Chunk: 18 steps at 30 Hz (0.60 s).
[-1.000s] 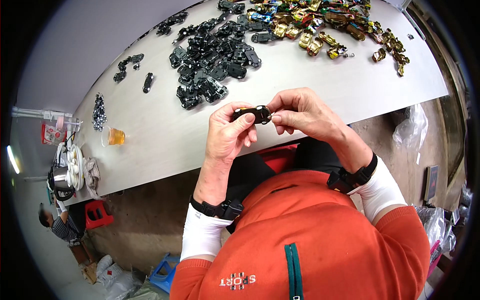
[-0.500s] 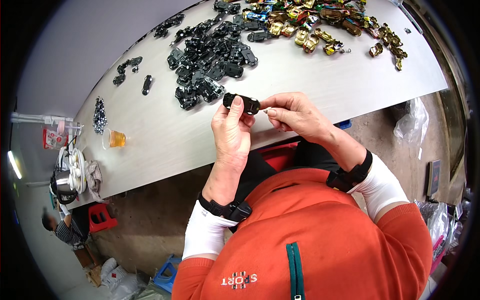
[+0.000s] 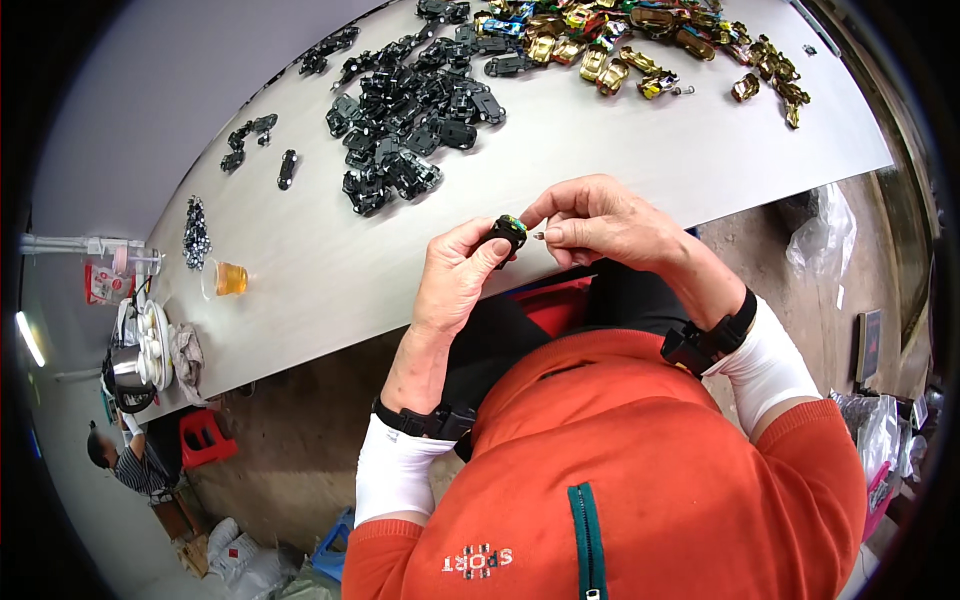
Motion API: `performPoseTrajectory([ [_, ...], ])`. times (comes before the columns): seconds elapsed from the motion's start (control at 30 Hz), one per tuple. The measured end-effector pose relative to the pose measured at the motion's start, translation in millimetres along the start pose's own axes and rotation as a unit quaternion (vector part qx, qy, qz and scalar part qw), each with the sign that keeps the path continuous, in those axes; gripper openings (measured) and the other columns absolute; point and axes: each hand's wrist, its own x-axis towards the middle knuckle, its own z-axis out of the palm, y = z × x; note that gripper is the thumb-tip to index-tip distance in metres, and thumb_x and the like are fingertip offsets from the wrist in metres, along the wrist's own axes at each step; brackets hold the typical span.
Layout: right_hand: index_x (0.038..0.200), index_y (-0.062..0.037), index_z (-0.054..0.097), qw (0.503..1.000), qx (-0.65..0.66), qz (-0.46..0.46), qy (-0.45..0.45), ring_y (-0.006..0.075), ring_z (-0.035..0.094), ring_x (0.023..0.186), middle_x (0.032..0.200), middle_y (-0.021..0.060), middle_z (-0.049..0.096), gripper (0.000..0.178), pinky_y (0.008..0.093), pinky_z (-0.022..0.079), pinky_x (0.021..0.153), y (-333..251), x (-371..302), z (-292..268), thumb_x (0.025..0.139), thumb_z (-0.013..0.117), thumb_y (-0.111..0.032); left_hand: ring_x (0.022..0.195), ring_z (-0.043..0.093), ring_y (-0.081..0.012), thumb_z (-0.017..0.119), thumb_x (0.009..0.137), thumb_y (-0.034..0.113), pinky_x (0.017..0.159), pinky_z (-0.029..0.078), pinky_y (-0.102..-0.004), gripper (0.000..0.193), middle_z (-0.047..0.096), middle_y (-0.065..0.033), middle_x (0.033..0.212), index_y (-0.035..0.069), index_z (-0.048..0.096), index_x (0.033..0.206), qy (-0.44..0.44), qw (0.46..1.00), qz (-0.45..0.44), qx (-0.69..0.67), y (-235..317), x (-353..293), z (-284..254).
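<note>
The left forearm slants forward from the left side of the torso, its wrist nearly straight. The left hand is held out beyond the torso, thumb lying over the bent fingers in a firm pinch. The right arm bends at the elbow, and the right forearm angles inward from the torso's right side. Beyond the torso, the right hand has its back upward, the forefinger arched and reaching leftward, the thumb pressed in a fine pinch, the remaining fingers curled beneath. The two hands face each other, near but apart.
</note>
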Motion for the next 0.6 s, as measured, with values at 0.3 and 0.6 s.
performPoseTrajectory([
  [0.3, 0.101, 0.0025, 0.059, 0.999, -0.012, 0.042, 0.010, 0.0060, 0.053, 0.054, 0.070, 0.0046, 0.061, 0.018, 0.0171, 0.041, 0.048, -8.8, -3.0, 5.7, 0.090, 0.053, -0.009, 0.080, 0.056, -0.0079, 0.062, 0.084, 0.002, 0.074, 0.044, -0.0213, 0.014, 0.062, -0.0003, 0.087, 0.001, 0.067, 0.097, -0.046, 0.994, 0.051, 0.083, 0.2, 3.6, 0.3],
  [0.6, 0.086, 0.0005, 0.059, 0.994, -0.104, -0.011, 0.043, 0.0061, 0.050, 0.052, 0.063, 0.0016, 0.058, 0.009, 0.0205, 0.041, 0.047, -0.1, 2.6, 4.3, 0.088, 0.055, -0.007, 0.077, 0.054, -0.0079, 0.063, 0.083, 0.002, 0.069, 0.044, -0.0226, 0.016, 0.061, -0.0003, 0.085, 0.001, 0.068, 0.098, -0.006, 0.991, 0.053, 0.125, 4.6, 2.0, 11.3],
])
